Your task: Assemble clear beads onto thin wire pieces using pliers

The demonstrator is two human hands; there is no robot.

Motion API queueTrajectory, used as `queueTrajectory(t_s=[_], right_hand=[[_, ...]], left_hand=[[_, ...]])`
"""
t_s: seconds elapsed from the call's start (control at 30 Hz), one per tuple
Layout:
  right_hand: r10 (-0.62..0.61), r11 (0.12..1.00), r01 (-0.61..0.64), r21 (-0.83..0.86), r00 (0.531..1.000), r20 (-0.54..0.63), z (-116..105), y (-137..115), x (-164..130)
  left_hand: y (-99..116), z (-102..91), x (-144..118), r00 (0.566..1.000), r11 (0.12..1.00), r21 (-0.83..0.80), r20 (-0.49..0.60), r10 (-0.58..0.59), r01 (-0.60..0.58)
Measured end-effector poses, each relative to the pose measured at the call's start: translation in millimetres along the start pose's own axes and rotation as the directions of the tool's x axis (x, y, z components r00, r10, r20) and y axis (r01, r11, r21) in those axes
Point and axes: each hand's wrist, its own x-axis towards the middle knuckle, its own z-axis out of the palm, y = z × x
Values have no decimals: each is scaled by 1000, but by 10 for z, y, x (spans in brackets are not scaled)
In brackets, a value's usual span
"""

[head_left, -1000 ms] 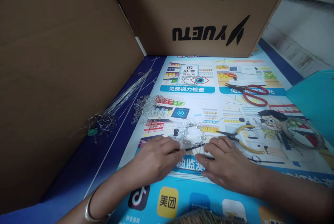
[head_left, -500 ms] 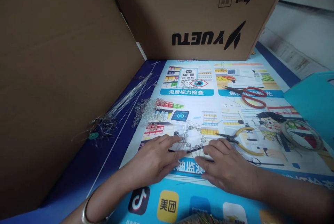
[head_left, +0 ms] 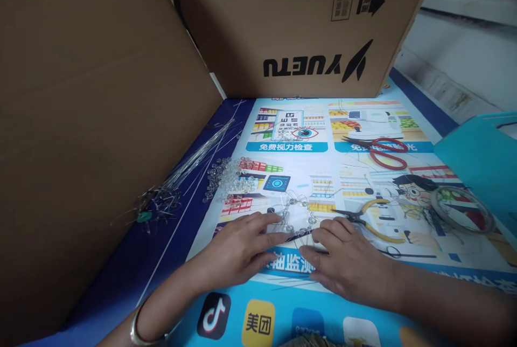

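Note:
A beaded wire ring (head_left: pixel 298 202) lies flat on the printed sheet, with clear round beads set along it and thin wire loops standing outward. At its left edge my left hand (head_left: pixel 242 247) holds it with the fingertips; a bangle circles that wrist. The fingers of my right hand (head_left: pixel 343 255) are bent over its lower right edge, the thumb tip by the wire loops. Exactly what the fingertips pinch is partly hidden. Close to my right hand are pliers with yellow handles (head_left: pixel 383 231).
Loose clear beads (head_left: pixel 230 177) are heaped at the left, beside a bundle of wires (head_left: pixel 202 150). Red-handled scissors (head_left: pixel 390 155) and a wire coil (head_left: pixel 462 209) lie to the right. A cardboard box (head_left: pixel 307 23) walls off the back and left; a teal box (head_left: pixel 476 142) stands at far right.
The view has shifted slightly, so everything sits a little lower and to the left. Both hands stay at the ring with almost the same finger positions.

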Motion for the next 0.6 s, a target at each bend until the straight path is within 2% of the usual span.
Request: queueTrajectory(t_s=[0.6], right_hand=[[-6, 1000, 6, -2, 1000, -6, 2, 9, -2]], left_hand=[[-93, -87, 220, 998, 999, -26, 54, -24, 25]])
